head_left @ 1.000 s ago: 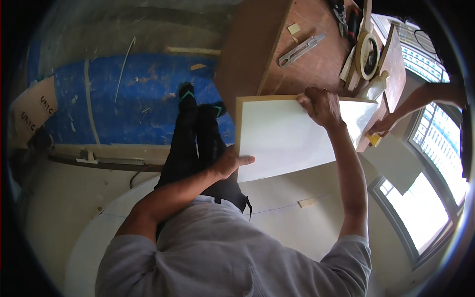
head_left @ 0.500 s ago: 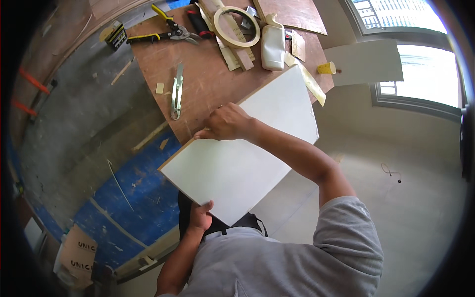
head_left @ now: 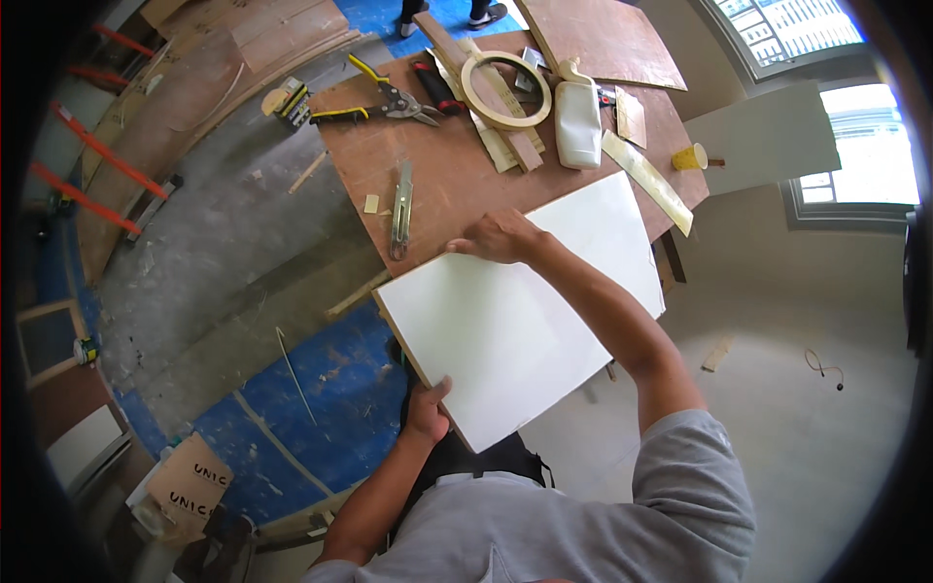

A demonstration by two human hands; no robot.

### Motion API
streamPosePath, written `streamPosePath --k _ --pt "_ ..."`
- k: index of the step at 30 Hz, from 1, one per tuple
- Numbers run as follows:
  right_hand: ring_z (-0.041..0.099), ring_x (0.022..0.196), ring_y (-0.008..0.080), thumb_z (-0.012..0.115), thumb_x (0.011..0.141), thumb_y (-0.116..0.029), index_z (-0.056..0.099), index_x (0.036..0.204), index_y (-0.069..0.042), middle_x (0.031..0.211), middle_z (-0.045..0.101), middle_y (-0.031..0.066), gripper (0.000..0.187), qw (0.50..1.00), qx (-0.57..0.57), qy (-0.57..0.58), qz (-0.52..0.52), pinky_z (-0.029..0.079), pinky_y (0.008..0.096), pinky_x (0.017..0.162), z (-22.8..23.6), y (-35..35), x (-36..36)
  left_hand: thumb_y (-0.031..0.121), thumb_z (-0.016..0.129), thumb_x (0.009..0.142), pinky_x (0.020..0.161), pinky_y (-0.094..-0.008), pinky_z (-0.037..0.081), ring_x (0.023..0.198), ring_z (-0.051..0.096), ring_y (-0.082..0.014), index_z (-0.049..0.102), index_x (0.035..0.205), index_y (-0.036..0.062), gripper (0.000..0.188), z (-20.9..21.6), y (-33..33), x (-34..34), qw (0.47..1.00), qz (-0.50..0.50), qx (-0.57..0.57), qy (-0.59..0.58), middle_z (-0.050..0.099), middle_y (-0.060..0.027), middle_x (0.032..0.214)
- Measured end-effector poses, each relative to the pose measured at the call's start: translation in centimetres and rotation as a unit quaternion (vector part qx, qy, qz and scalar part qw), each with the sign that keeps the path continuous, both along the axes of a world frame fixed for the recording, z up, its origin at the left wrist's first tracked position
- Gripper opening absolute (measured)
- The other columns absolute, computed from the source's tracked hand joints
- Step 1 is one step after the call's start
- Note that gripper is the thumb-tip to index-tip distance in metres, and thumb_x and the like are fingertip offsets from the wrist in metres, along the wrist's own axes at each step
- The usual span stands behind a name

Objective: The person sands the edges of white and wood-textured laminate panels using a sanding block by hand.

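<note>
A white rectangular panel (head_left: 525, 330) with a wood-coloured edge lies slantwise before me, its far part over the brown plywood tabletop (head_left: 369, 175) and its near part by my waist. My left hand (head_left: 428, 413) grips its left edge near the close corner, thumb on the white face and fingers out of sight underneath. At the far long edge, my right hand (head_left: 501, 236) is closed over the rim with its fingers bent; the forearm crosses above the panel. A silver utility knife (head_left: 401, 209) rests on the tabletop, left of my right hand.
Yellow-and-black snips (head_left: 394, 102), a tape roll (head_left: 505, 90), a white bottle (head_left: 578, 121) and a yellow cup (head_left: 690, 156) sit on the tabletop. Blue sheeting (head_left: 321, 389) covers floor at left. Another person's feet (head_left: 484, 16) show at the top.
My view has shifted, bringing a person's feet in at the top. The panel's left end has swung away from me, with both hands still on the panel.
</note>
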State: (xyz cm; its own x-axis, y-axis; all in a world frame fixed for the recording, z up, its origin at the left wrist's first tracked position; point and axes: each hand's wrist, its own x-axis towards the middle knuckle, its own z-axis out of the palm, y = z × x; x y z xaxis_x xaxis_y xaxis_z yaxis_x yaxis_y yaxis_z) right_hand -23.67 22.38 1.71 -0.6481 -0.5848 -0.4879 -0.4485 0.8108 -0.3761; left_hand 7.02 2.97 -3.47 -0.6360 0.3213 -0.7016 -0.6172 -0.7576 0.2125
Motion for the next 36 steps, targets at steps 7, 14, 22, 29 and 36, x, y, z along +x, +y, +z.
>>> streamPosePath --k 7,14,22,29,36 --pt "0.067 0.109 0.0384 0.079 0.087 -0.049 0.074 0.104 -0.006 0.111 0.073 0.0155 0.046 0.933 -0.199 0.224 -0.201 0.053 0.0507 0.094 -3.0 1.8 -1.6 0.012 0.077 0.095 0.104 -0.0449 0.054 0.116 0.068 -0.0286 0.059 0.134 -0.0032 0.046 -0.3 1.8 -0.9 0.982 0.05 -0.182 0.006 0.067 -0.0163 0.13" --pt "0.033 0.151 0.0442 0.082 0.076 -0.067 0.034 0.156 0.009 0.158 0.04 0.028 0.12 0.828 0.015 0.307 -0.468 0.03 0.0582 0.121 -6.1 2.7 -8.8 0.009 0.079 0.093 0.096 -0.0409 0.055 0.103 0.068 -0.0254 0.062 0.121 -0.0044 0.035 -1.8 2.4 -3.5 0.935 0.076 -0.344 -0.036 0.069 -0.015 0.117" --pt "0.06 0.13 0.042 0.081 0.077 -0.06 0.056 0.135 0.007 0.138 0.061 0.0291 0.092 0.876 0.001 0.24 -0.419 0.05 0.0519 0.106 -3.0 3.3 -11.1 0.015 0.079 0.095 0.094 -0.0361 0.053 0.098 0.067 -0.0209 0.065 0.117 -0.0027 0.032 -0.1 2.0 -4.3 0.95 0.06 -0.304 -0.022 0.071 -0.0123 0.11" --pt "0.07 0.116 0.0401 0.076 0.086 -0.051 0.068 0.132 -0.007 0.124 0.074 0.0225 0.065 0.92 -0.004 0.164 -0.357 0.055 0.05 0.099 -0.4 6.3 -12.2 0.019 0.084 0.092 0.089 -0.036 0.055 0.097 0.067 -0.021 0.059 0.116 -0.0059 0.043 -1.0 3.5 -7.1 0.923 0.062 -0.38 -0.025 0.07 -0.0149 0.109" --pt "0.072 0.084 0.0196 0.084 0.086 -0.043 0.073 0.117 -0.007 0.101 0.075 0.0092 0.049 0.89 -0.132 -0.139 -0.415 0.062 0.0395 0.066 7.3 8.1 -12.9 0.023 0.085 0.092 0.092 -0.0364 0.055 0.099 0.067 -0.0226 0.052 0.126 -0.0036 0.055 -2.8 3.1 -7.3 0.905 0.036 -0.425 -0.005 0.067 -0.0161 0.115"
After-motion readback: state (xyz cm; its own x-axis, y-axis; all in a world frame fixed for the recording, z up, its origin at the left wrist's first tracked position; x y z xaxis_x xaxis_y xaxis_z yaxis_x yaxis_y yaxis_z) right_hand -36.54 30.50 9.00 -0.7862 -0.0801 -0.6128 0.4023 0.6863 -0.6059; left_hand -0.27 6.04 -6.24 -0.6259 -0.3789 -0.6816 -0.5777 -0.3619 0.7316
